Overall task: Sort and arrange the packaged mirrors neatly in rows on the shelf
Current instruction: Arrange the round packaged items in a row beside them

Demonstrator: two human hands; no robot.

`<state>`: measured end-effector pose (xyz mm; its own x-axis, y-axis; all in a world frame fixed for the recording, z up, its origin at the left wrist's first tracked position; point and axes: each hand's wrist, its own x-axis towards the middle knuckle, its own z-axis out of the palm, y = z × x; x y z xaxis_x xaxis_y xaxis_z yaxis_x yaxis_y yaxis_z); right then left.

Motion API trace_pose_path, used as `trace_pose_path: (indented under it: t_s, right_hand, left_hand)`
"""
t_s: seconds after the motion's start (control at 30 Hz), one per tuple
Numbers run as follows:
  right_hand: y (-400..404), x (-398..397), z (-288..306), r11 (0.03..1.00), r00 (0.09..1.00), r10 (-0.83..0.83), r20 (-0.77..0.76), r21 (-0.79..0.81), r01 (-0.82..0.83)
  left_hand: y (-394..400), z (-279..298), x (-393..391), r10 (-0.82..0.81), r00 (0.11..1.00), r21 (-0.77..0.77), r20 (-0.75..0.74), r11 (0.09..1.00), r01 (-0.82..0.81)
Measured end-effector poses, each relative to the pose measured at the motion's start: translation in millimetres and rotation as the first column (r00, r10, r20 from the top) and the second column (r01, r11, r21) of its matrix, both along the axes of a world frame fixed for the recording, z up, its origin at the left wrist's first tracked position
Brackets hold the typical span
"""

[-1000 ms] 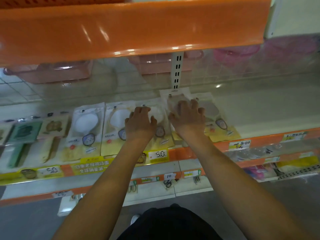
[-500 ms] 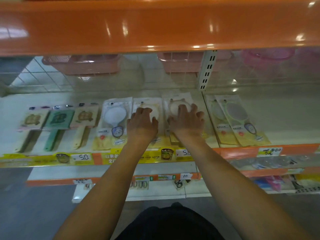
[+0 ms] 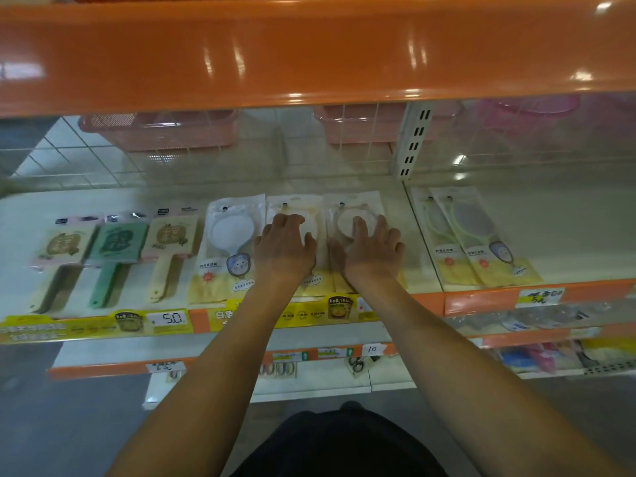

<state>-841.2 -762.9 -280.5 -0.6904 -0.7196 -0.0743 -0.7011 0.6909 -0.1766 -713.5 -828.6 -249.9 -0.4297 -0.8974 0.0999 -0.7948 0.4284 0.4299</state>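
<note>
Packaged hand mirrors lie flat in a row on the white shelf [image 3: 568,228]. My left hand [image 3: 284,249] rests palm down on a cream mirror pack [image 3: 296,208]. My right hand [image 3: 370,249] lies flat, fingers spread, on the neighbouring pack [image 3: 354,204]. To their left sits a white mirror pack [image 3: 229,242]. Two green-rimmed mirror packs [image 3: 481,242] overlap at the right, past the shelf divider.
Three rectangular paddle-shaped packs [image 3: 117,249] in tan, green and cream lie at the left. An orange upper shelf [image 3: 309,53] overhangs close above. Pink baskets [image 3: 165,132] show behind the back panel. Orange price rails and lower shelves with small goods [image 3: 537,356] run below.
The view has drifted left, bringing the two green-rimmed packs fully into sight at the right. Both hands stay pressed on the two middle packs, which now sit straighter side by side.
</note>
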Motion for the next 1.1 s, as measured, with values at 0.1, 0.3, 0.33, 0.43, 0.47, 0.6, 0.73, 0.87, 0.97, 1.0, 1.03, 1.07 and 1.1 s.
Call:
trace_pose_path:
  t_s: [0.1,0.3,0.33,0.43,0.47,0.6,0.73,0.87,0.97,1.0,1.03,1.07,1.1]
  right_hand:
    - [3,-5,6,1.000,0.999,-0.014,0.036,-0.024,0.015]
    - [23,-34,22,0.987,0.996,-0.067,0.055,-0.144,0.074]
    - [28,-40,24,0.981,0.996,-0.074,0.044,-0.175,0.081]
    - [42,-60,29,0.971,0.994,-0.112,0.016,-0.209,0.113]
    - [47,-67,29,0.970,0.992,-0.126,0.014,-0.210,0.126]
    - [68,-97,29,0.965,0.986,-0.169,0.006,-0.201,0.167]
    - [87,-126,27,0.958,0.976,-0.213,0.050,-0.187,0.219]
    - [102,-149,22,0.953,0.975,-0.219,0.031,-0.207,0.221]
    - [106,-165,20,0.962,0.972,-0.227,0.065,-0.137,0.234]
    - [107,-170,19,0.965,0.969,-0.231,0.084,-0.108,0.239]
    - [108,-174,18,0.967,0.967,-0.233,0.106,-0.081,0.242]
    - [108,-177,16,0.968,0.964,-0.234,0.125,-0.058,0.243]
    - [109,-181,14,0.970,0.962,-0.232,0.141,-0.036,0.239]
  left_hand:
    - [1,1,-9,-0.024,1.000,0.001,0.002,1.000,0.024]
    - [14,3,-46,-0.105,0.994,-0.011,0.021,0.994,0.105]
    - [17,3,-53,-0.118,0.993,-0.012,0.016,0.993,0.118]
    - [26,5,-75,-0.162,0.987,0.004,-0.002,0.987,0.162]
    - [29,6,-82,-0.177,0.984,0.003,-0.003,0.984,0.177]
    - [42,7,-106,-0.230,0.973,-0.007,-0.010,0.973,0.230]
    - [53,7,-127,-0.251,0.968,-0.018,-0.017,0.968,0.250]
    - [62,5,-144,-0.260,0.965,-0.006,-0.015,0.965,0.260]
    - [66,3,-154,-0.257,0.967,-0.002,-0.006,0.967,0.257]
    - [67,3,-157,-0.255,0.967,0.000,-0.005,0.967,0.255]
    - [68,2,-160,-0.254,0.967,0.001,-0.003,0.967,0.254]
    - [69,2,-163,-0.252,0.968,0.001,-0.001,0.968,0.252]
    - [70,2,-165,-0.248,0.969,-0.001,0.001,0.969,0.248]
